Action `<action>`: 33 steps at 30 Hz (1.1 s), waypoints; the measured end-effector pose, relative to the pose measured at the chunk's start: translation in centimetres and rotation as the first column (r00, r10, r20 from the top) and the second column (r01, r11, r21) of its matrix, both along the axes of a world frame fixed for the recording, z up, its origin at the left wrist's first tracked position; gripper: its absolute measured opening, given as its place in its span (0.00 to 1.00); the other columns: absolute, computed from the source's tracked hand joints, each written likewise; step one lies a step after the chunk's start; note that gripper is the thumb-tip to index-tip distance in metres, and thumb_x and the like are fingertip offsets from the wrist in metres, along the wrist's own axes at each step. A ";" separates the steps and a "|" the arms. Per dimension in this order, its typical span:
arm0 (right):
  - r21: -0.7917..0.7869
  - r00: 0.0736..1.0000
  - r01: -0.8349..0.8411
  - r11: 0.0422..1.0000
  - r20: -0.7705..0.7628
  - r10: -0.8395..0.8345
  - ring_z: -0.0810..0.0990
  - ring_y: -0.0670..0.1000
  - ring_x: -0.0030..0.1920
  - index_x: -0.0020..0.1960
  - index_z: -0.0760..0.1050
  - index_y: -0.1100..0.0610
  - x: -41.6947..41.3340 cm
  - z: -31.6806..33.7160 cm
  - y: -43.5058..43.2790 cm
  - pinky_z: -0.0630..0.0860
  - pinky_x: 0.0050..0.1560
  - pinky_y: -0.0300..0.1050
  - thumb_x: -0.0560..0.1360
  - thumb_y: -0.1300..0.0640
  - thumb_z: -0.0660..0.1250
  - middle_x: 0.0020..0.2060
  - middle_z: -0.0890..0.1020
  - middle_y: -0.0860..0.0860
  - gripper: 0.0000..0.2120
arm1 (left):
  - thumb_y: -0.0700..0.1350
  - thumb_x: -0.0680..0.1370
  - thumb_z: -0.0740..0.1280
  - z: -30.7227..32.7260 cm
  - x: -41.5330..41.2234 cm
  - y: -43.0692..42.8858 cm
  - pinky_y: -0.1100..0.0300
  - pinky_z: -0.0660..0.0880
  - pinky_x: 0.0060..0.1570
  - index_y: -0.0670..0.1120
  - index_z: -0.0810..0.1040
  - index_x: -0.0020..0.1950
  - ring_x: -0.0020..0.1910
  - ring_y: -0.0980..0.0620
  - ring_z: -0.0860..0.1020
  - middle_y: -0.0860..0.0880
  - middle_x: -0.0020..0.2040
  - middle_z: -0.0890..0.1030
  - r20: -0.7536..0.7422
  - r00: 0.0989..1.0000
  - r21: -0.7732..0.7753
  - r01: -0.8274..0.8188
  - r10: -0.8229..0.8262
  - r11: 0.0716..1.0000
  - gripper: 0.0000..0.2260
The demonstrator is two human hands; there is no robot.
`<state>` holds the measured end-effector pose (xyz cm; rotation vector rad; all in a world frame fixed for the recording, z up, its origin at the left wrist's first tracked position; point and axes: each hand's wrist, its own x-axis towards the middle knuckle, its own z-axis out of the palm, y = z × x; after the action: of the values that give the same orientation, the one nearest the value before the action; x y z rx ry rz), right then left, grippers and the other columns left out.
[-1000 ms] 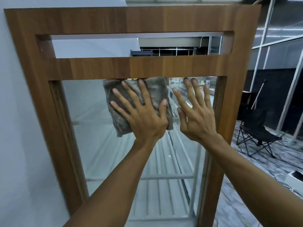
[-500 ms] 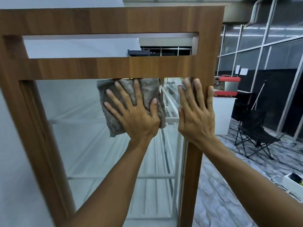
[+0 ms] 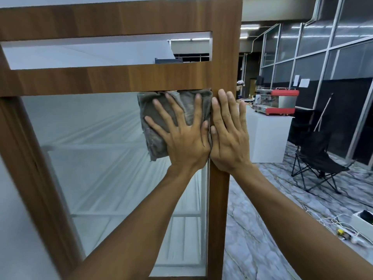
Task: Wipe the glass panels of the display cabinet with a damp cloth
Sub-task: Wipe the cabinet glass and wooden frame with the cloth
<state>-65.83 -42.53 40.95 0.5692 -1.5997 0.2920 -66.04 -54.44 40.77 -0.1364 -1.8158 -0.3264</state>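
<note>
the left hand (image 3: 184, 138), fingers spread flat, presses the grey cloth (image 3: 161, 118) against the glass panel (image 3: 96, 148) in its top right corner; the right hand (image 3: 228, 134) lies flat, grasping nothing, on the wooden frame (image 3: 224, 57).

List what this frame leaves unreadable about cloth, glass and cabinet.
Head view: the left hand covers the middle of the cloth; its dampness cannot be judged.
Head view: wiped and unwiped areas of the glass panel look alike.
Head view: the picture's edge cuts off the left side of the cabinet frame.
Head view: the far papers are too small to read.
</note>
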 end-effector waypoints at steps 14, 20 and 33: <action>0.001 1.000 -0.012 1.000 0.020 0.012 0.55 0.61 0.82 0.79 0.61 0.66 0.2 -0.3 0.0 0.59 0.78 0.70 0.84 0.58 0.52 0.80 0.60 0.62 0.26 | 0.62 0.84 0.56 -1.3 -0.1 -2.3 0.21 0.42 0.73 0.50 0.52 0.85 0.81 0.27 0.45 0.30 0.82 0.48 0.008 1.000 0.043 -0.004 0.004 0.999 0.33; 0.005 0.999 -0.019 1.000 0.036 0.019 0.57 0.64 0.81 0.80 0.60 0.65 0.1 -0.4 -0.1 0.58 0.78 0.70 0.83 0.58 0.53 0.80 0.60 0.63 0.26 | 0.62 0.85 0.50 -1.5 -1.0 -2.9 0.22 0.36 0.72 0.53 0.47 0.84 0.82 0.40 0.34 0.41 0.85 0.46 -0.045 0.998 -0.151 0.028 -0.035 0.988 0.30; -0.017 0.998 -0.041 0.999 0.039 0.042 0.58 0.65 0.81 0.80 0.60 0.65 0.3 -0.5 -0.2 0.61 0.76 0.71 0.83 0.59 0.54 0.80 0.61 0.64 0.26 | 0.59 0.87 0.52 -0.9 -0.7 -2.9 0.19 0.43 0.71 0.56 0.55 0.83 0.83 0.34 0.53 0.44 0.84 0.59 -0.068 0.997 -0.260 0.007 -0.026 0.966 0.25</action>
<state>-65.54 -42.72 40.48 0.5878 -1.6232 0.3483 -66.73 -57.34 39.83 -0.3425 -1.7818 -0.0919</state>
